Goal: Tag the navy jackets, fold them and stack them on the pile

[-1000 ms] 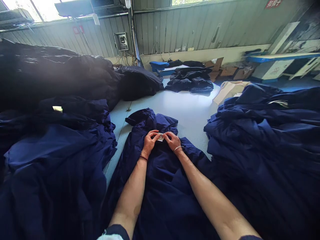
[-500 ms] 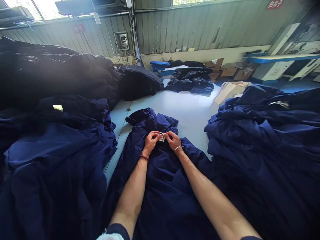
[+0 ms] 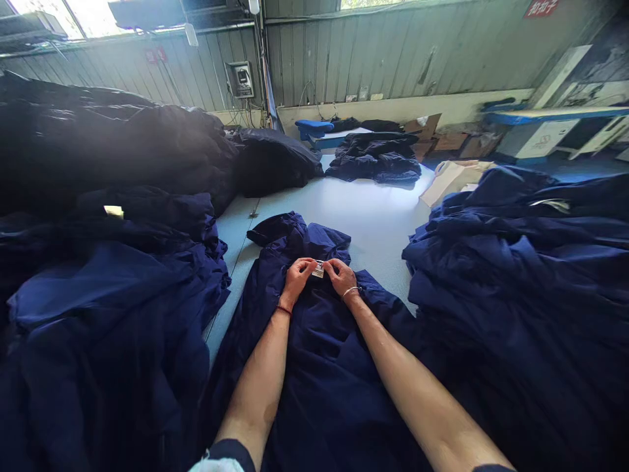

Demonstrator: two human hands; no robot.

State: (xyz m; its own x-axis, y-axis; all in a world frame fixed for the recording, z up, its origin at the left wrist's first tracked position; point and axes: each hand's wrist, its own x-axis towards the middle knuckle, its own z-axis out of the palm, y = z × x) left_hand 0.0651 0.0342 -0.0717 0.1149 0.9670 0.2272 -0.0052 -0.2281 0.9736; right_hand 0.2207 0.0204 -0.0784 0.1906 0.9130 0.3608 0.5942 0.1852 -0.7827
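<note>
A navy blue garment (image 3: 334,367) with a hood or collar at its far end lies spread in front of me on the table. At its neck is a small white label (image 3: 318,270) with dark print. My left hand (image 3: 297,276) pinches the label's left edge between thumb and fingers. On the other side, my right hand (image 3: 339,275) pinches the right edge the same way. Both hands rest close above the cloth, and the label is stretched between them. Whether the fingertips also grip some cloth cannot be made out.
Navy garments (image 3: 108,282) are heaped at the left, with a larger dark pile (image 3: 113,144) behind. Another navy heap (image 3: 521,262) stands at the right beside an open cardboard box (image 3: 452,180). A folded stack (image 3: 373,157) sits at the far end of the pale blue table (image 3: 363,203).
The label has tilted slightly between my fingers. Both hands stay in nearly the same place, and the garment has not moved.
</note>
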